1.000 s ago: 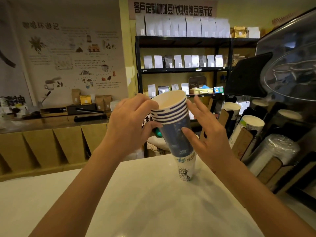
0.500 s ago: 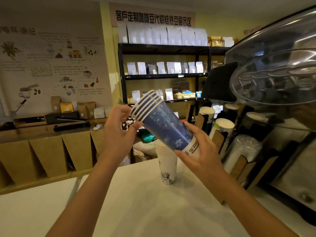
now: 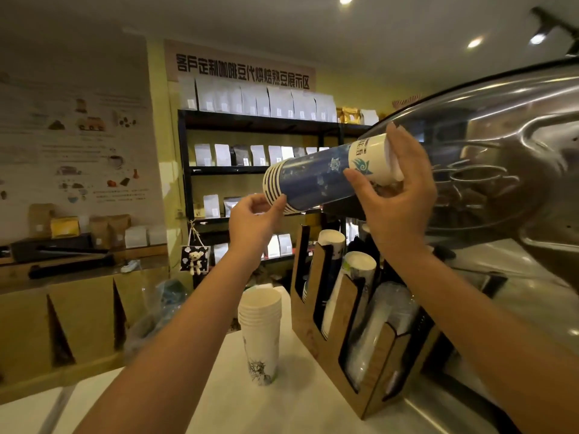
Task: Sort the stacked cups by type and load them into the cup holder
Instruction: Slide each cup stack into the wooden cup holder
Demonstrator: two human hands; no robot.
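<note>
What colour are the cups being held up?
Dark blue cups with paler speckles, head view.

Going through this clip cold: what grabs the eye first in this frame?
A stack of blue paper cups held nearly sideways in mid-air, the left hand at its rims and the right hand around its white base. Below it, a stack of white paper cups stands upright on the counter, beside a wooden cup holder already holding cups.

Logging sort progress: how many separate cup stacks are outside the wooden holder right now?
2. A blue cup stack is held sideways in the air between the left hand and right hand. A white cup stack stands upright on the counter, left of the holder.
</note>
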